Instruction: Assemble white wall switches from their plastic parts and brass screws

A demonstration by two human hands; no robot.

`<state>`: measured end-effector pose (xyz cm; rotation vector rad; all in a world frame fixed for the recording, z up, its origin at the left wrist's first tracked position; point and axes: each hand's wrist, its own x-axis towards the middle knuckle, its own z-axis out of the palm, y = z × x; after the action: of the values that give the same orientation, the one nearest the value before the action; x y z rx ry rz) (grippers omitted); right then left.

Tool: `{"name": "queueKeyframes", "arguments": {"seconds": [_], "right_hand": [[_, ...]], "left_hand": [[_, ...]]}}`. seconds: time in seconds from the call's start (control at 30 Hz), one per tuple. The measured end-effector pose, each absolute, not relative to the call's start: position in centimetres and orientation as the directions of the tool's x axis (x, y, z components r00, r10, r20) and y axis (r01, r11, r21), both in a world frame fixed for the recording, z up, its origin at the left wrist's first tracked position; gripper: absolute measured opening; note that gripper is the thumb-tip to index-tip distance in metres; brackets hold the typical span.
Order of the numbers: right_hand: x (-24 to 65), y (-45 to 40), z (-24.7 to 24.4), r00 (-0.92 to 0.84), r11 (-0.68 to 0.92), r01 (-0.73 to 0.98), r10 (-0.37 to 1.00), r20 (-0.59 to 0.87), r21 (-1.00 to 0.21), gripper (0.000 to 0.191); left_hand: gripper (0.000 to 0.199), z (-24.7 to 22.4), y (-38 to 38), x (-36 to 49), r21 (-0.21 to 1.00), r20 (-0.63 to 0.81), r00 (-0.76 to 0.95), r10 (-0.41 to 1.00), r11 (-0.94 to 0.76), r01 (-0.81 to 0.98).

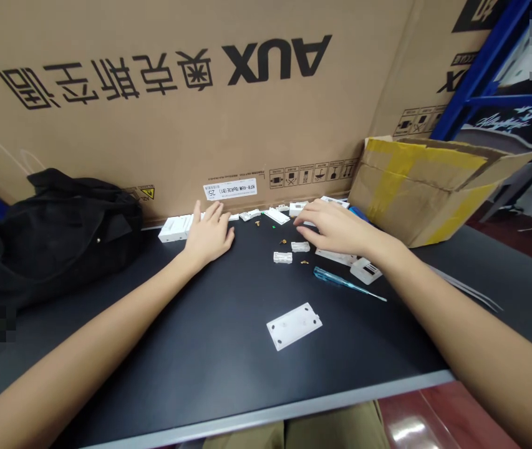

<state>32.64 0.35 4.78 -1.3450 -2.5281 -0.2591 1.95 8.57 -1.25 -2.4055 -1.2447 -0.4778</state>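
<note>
Spreading left hand (208, 236) and right hand (335, 227) among white plastic parts (282, 257)

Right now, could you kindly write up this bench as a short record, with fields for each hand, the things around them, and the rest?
Left hand: open, holding nothing, fingertips beside a white plastic housing
Right hand: open, holding nothing, above small white plastic parts
Things: small brass pieces; blue-handled screwdriver; white plastic plate
Rest: black cloth bundle; yellow-taped cardboard box; AUX carton; black bench top
</note>
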Motion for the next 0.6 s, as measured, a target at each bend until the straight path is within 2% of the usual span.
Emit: {"name": "queueKeyframes", "arguments": {"seconds": [0.1,0.2,0.3,0.37,0.43,0.6], "right_hand": [[33.0,0.1,5.4,-0.542,0.566,0.821,0.812,0.216,-0.069,0.026],[32.7,-0.8,6.2,-0.600,0.609,0.743,0.790,0.128,-0.277,0.024],[31.9,-1.7,6.8,-0.636,0.618,0.685,0.766,0.096,-0.386,0.033],[31.7,-2.1,7.0,-0.660,0.627,0.684,0.750,0.050,-0.372,0.033],[32.1,-1.9,7.2,-0.626,0.608,0.739,0.779,0.037,-0.291,0.027],[35.5,-0.6,7.4,-0.391,0.391,0.917,0.920,0.005,-0.076,0.025]], "left_hand": [[0.052,-1.1,9.3,4.4,-0.177,0.403,0.571,0.715,-0.551,0.815],[0.050,-1.3,9.9,6.4,-0.127,0.357,0.554,0.752,-0.549,0.826],[0.050,-1.6,10.4,7.1,-0.073,0.340,0.540,0.770,-0.551,0.831],[0.050,-1.8,10.6,7.0,-0.040,0.328,0.540,0.776,-0.559,0.828],[0.048,-2.0,10.9,6.8,-0.013,0.323,0.546,0.773,-0.573,0.819],[0.043,-2.3,11.2,6.7,0.038,0.331,0.614,0.717,-0.660,0.751]]}}
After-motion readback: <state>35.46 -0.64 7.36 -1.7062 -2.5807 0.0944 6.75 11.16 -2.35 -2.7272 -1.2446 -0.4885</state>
